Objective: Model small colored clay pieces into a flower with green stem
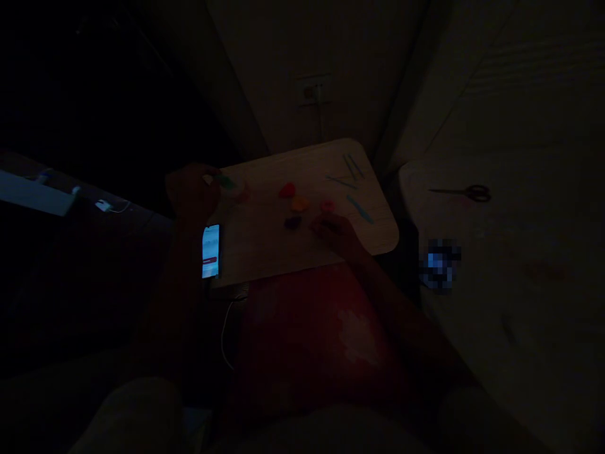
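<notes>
In the dim light my left hand (193, 192) is at the left end of a pale wooden board, its fingers curled around the end of a green piece (225, 181). Just right of that lies a faint reddish piece (243, 194). My right hand (339, 234) rests low over the board, fingers loosely bent and a little apart, with nothing visible in them. A pink ring-like piece (327, 206) lies just beyond its fingertips. Left of that hand are soft-looking lumps: red (287, 190), orange (299, 203) and dark purple (292, 222).
The wooden board (259, 252) carries several thin sticks (352, 167) and a blue knife-like tool (360, 209) on the right. A lit phone (211, 251) stands at its left edge. Scissors (472, 192) lie on a pale surface at right; a wall socket (314, 91) is behind.
</notes>
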Demonstrator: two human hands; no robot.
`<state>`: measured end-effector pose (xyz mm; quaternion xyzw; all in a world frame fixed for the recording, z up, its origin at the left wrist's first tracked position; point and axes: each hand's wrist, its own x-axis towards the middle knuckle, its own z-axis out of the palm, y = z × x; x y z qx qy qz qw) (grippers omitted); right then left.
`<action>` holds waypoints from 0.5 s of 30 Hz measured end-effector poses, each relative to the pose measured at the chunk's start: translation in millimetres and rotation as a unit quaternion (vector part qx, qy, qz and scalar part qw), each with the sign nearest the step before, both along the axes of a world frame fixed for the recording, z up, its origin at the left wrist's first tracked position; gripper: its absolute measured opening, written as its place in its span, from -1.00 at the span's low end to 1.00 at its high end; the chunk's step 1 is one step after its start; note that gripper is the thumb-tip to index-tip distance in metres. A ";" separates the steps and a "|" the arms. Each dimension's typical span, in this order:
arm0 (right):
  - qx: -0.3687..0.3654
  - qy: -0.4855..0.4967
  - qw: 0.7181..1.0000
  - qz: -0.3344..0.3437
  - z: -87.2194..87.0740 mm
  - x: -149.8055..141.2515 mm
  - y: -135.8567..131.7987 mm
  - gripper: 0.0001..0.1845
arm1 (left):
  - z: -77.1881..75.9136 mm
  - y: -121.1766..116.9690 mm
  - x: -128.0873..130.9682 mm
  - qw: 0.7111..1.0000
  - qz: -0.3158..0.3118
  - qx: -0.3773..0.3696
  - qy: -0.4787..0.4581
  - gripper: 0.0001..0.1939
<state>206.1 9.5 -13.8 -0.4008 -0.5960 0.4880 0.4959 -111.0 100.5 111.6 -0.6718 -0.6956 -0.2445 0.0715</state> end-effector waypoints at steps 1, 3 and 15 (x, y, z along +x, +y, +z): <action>-0.003 0.000 1.000 0.001 0.5 0.1 -0.4 -0.71 | 1.1 -0.6 0.0 1.000 -0.004 0.002 0.004 -0.73; -0.013 0.004 1.000 0.002 1.1 0.4 -0.8 -0.70 | 3.2 -2.3 1.1 1.000 -0.008 0.009 0.013 -0.72; -0.031 0.007 0.999 -0.002 -1.8 3.4 -1.2 -0.70 | 1.7 -6.9 6.5 0.998 -0.025 -0.002 -0.063 -0.75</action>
